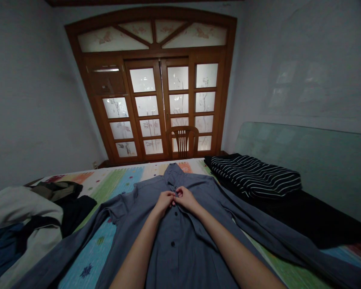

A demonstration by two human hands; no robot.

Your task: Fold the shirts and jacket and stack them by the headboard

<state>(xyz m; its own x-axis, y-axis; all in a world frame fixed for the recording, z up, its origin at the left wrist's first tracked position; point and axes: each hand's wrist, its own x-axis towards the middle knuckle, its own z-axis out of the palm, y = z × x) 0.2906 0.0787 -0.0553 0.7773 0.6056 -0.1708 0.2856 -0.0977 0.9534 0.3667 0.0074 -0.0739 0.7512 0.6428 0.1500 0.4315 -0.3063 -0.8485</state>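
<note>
Head view: left grip point(165, 202) and right grip point(185, 199) pinch the grey shirt point(180, 249) at its collar.

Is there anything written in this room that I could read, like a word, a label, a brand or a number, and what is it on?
None can be read: the grey button-front shirt shows no legible tag or print, the striped cloth and colourful bedspread show only patterns, and the frosted door panes show plant designs.
</note>
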